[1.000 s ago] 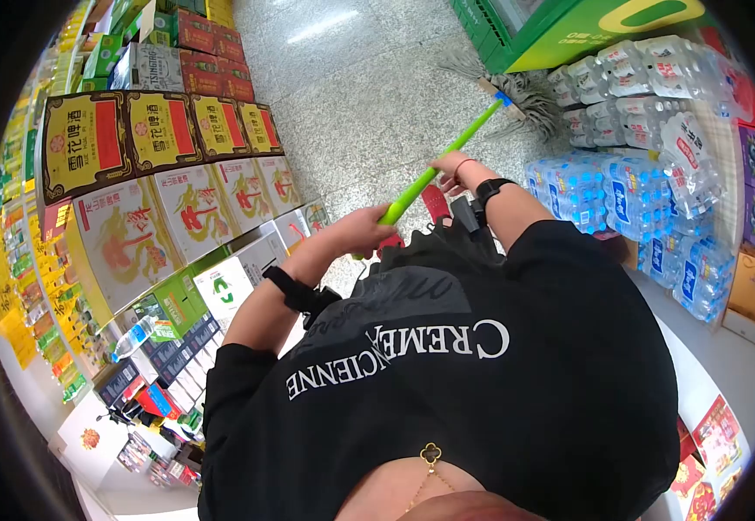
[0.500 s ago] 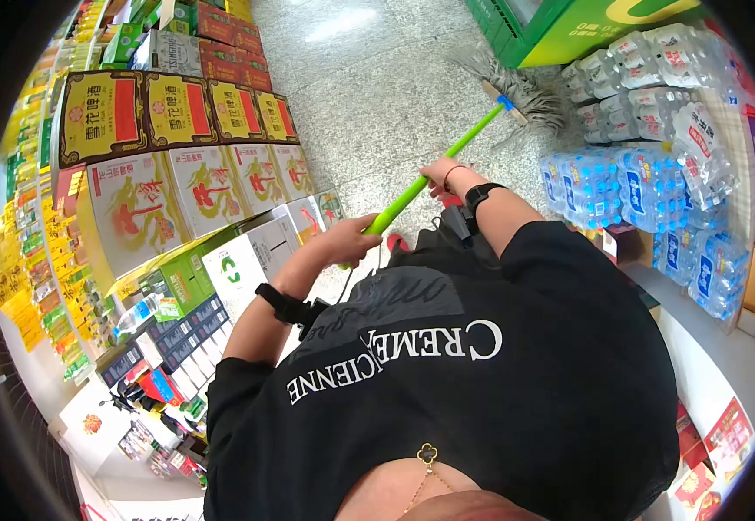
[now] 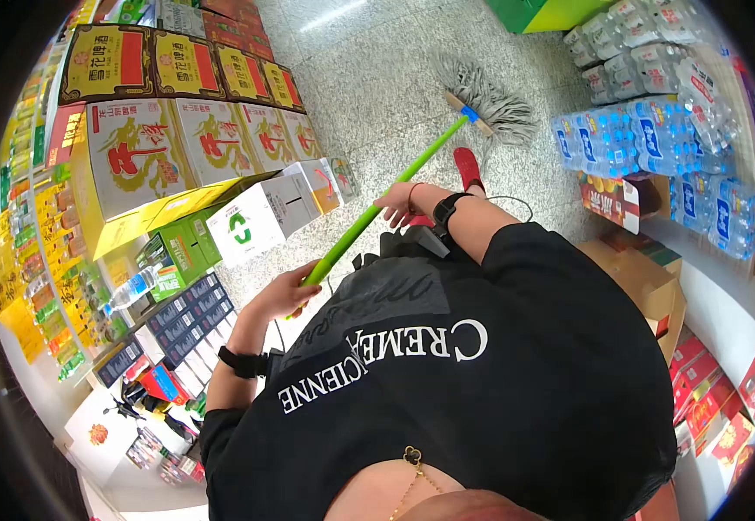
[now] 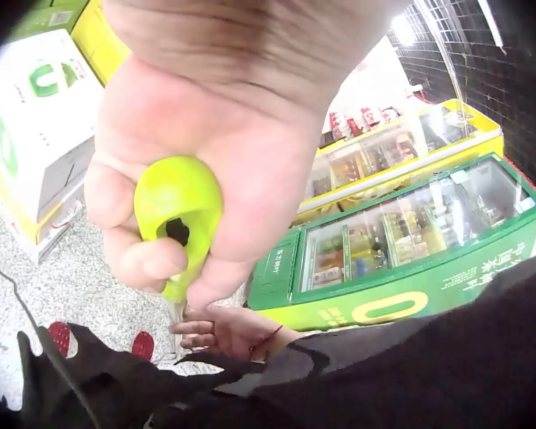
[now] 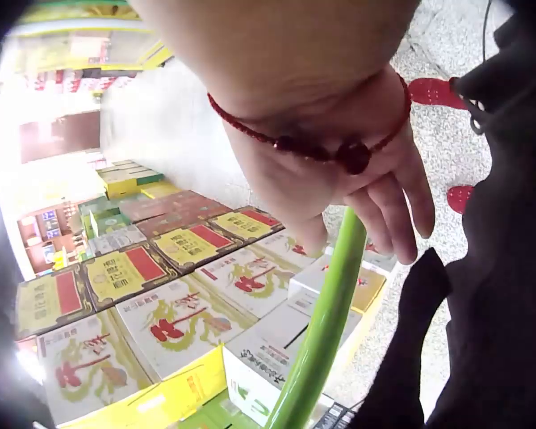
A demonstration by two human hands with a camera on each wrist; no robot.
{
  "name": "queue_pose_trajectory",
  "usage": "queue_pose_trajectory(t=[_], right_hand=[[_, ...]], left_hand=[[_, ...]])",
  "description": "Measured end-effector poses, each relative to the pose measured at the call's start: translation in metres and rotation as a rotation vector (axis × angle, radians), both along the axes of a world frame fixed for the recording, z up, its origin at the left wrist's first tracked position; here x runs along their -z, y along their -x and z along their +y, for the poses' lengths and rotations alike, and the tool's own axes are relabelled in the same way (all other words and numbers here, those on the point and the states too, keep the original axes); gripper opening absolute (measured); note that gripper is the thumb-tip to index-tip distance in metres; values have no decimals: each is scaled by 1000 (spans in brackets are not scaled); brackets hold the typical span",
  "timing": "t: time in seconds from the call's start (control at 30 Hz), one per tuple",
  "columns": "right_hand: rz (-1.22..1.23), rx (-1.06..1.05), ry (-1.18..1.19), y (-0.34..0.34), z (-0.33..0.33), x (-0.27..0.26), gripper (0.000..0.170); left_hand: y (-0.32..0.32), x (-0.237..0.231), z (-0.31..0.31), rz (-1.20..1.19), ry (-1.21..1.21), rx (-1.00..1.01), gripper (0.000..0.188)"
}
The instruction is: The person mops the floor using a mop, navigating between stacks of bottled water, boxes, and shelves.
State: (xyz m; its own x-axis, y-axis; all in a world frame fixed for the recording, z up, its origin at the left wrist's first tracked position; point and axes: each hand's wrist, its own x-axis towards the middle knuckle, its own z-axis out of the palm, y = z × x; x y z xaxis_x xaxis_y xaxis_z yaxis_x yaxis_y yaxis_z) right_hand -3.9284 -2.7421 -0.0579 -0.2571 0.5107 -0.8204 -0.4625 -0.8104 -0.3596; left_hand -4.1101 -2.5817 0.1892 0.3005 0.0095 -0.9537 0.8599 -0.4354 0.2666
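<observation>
A string mop with grey strands lies spread on the speckled floor in the head view, a blue joint linking it to a long bright green handle. My left hand grips the handle's top end; in the left wrist view its fingers curl round the hollow lime-green tip. Further down the shaft, my right hand holds the handle. The right wrist view shows the shaft passing between the thumb and loosely bent fingers, below a red cord bracelet.
Stacked beer cartons line the left side of the aisle. Shrink-wrapped water bottles stand on the right, an open cardboard box nearby. A red shoe is on the floor close to the mop. Chest freezers appear in the left wrist view.
The mop head has come nearer to my body and slightly left, away from the green freezer. Both hands have moved down and left in the head view, still holding the handle.
</observation>
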Motion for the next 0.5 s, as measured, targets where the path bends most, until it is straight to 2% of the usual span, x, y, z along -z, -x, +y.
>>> queue_pose_trajectory(t=[0.07, 0.2, 0.33, 0.5], right_hand=[[-4, -8, -2, 11, -1, 8, 52], [-48, 20, -15, 3, -15, -14, 50], [-2, 121, -39, -9, -31, 8, 47], [-124, 269, 75, -67, -97, 24, 42]], left_hand=[[13, 4, 0, -16, 4, 9, 52], [6, 3, -6, -56, -14, 67, 52], [-30, -6, -26, -15, -8, 91, 53], [-87, 35, -82, -99, 90, 64, 49]])
